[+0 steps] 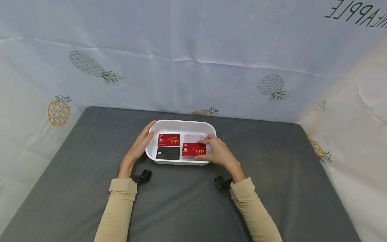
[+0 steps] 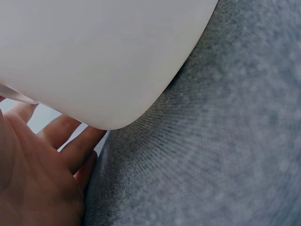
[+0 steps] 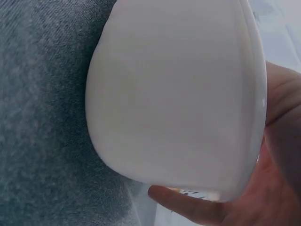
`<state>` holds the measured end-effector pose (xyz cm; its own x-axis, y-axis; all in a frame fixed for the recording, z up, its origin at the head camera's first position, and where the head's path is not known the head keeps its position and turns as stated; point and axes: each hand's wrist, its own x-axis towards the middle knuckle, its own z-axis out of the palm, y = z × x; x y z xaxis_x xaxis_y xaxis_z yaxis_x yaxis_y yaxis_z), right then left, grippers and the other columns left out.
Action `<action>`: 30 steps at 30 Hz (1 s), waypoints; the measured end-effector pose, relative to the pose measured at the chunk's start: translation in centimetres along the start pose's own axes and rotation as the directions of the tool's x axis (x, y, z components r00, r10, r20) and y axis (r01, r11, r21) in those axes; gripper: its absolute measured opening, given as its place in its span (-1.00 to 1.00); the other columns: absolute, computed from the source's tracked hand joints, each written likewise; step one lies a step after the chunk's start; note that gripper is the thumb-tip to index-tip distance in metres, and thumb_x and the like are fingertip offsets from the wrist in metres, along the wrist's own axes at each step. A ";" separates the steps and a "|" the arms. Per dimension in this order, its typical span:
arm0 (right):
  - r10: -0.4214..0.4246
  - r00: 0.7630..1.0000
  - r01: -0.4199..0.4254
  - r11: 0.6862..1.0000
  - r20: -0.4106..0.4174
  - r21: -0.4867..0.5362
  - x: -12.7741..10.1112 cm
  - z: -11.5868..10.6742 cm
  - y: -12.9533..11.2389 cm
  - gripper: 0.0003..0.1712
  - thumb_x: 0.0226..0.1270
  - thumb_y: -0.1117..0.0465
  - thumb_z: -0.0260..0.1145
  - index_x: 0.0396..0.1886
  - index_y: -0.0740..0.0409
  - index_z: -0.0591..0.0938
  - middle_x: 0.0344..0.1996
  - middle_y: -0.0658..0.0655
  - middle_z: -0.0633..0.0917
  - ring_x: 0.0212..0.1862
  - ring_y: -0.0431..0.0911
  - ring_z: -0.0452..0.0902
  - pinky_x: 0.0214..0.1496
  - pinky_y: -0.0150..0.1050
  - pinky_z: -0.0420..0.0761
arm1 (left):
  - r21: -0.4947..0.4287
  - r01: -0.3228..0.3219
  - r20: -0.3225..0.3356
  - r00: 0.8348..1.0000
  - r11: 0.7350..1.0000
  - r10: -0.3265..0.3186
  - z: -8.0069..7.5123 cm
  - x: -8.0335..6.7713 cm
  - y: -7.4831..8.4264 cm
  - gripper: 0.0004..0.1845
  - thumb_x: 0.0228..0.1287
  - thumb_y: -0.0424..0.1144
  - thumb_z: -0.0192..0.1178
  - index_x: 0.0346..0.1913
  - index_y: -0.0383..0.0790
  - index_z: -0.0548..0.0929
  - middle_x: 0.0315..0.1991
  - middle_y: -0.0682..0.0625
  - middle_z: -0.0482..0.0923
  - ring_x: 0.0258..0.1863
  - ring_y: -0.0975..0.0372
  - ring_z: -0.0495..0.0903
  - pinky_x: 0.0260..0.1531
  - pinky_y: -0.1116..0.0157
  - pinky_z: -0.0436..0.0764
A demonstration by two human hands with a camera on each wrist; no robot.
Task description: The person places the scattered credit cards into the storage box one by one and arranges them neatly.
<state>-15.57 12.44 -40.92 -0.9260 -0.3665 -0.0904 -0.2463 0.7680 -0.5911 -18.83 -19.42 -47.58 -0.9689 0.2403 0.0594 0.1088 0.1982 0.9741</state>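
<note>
A white tray (image 1: 181, 123) holds several VIP cards. A red card (image 1: 164, 139) lies at its upper left, with a black card (image 1: 168, 153) below. At the upper right is a pale pink card (image 1: 191, 137), partly covered by my right fingers. My right hand (image 1: 218, 151) reaches over the tray's right end and grips another red card (image 1: 191, 150) at the lower right, thumb on its near edge and fingers on its far edge. My left hand (image 1: 137, 148) rests along the tray's left end, fingers extended; the left wrist view shows them beside the tray's outer wall (image 2: 108, 70).
The tray sits on a table (image 1: 181, 201) covered in grey cloth. Behind it hangs a pale curtain (image 1: 187, 40) printed with pineapples. Dark wrist devices, left (image 1: 142, 176) and right (image 1: 223, 183), hang just above the cloth near the tray's front.
</note>
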 end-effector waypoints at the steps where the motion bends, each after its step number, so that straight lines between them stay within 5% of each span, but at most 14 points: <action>1: 0.006 1.000 -0.006 1.000 0.003 0.000 0.0 0.0 0.0 -0.20 0.04 0.01 0.67 0.29 0.20 0.64 0.08 0.21 0.63 0.09 0.04 0.53 0.08 0.00 0.70 | 0.000 0.001 0.000 1.000 1.000 -0.001 0.0 0.0 0.0 -0.39 0.67 -0.15 -0.18 0.65 -0.17 0.04 0.67 -0.15 -0.06 0.66 -0.01 -0.11 0.63 -0.14 -0.15; 7: 0.042 0.998 -0.041 0.999 0.042 -0.026 0.3 0.2 -0.2 -0.22 0.05 0.00 0.66 0.28 0.17 0.65 0.07 0.21 0.64 0.05 0.03 0.53 0.10 -0.01 0.66 | 0.003 0.006 -0.001 1.000 1.000 -0.006 0.1 0.0 0.0 -0.39 0.67 -0.15 -0.18 0.65 -0.17 0.04 0.67 -0.15 -0.07 0.66 -0.02 -0.10 0.63 -0.15 -0.14; 15: 0.059 0.994 -0.052 0.995 0.090 -0.081 0.8 -0.1 -0.5 -0.29 0.06 -0.04 0.66 0.20 0.13 0.71 0.04 0.18 0.72 -0.12 -0.05 0.48 -0.12 -0.19 0.47 | 0.018 0.010 -0.009 1.000 1.000 -0.010 0.1 -0.1 0.1 -0.39 0.67 -0.15 -0.18 0.65 -0.17 0.04 0.67 -0.16 -0.06 0.66 -0.04 -0.10 0.63 -0.18 -0.15; 24: 0.115 0.989 -0.103 0.987 0.094 -0.124 1.4 0.2 -0.7 -0.34 0.02 -0.01 0.68 0.15 0.08 0.75 0.16 0.16 0.75 0.01 0.06 0.51 0.01 0.01 0.55 | 0.010 0.007 -0.006 1.000 1.000 -0.007 0.1 -0.1 0.1 -0.39 0.67 -0.16 -0.18 0.64 -0.18 0.04 0.67 -0.17 -0.07 0.67 -0.04 -0.11 0.63 -0.17 -0.15; 30: 0.130 0.988 -0.119 0.984 0.081 -0.131 1.2 0.2 -0.9 -0.31 0.01 0.01 0.69 0.17 0.12 0.74 0.08 0.20 0.74 -0.03 0.06 0.48 -0.04 -0.03 0.53 | 0.010 0.007 -0.008 1.000 1.000 -0.007 0.1 0.0 0.0 -0.40 0.67 -0.17 -0.18 0.64 -0.18 0.05 0.67 -0.16 -0.06 0.67 -0.02 -0.11 0.64 -0.15 -0.16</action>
<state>-16.39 11.20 -40.64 -0.9240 -0.3048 -0.2309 -0.1698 0.8682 -0.4663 -18.80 -19.35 -47.55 -0.9714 0.2312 0.0546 0.1044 0.2090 0.9723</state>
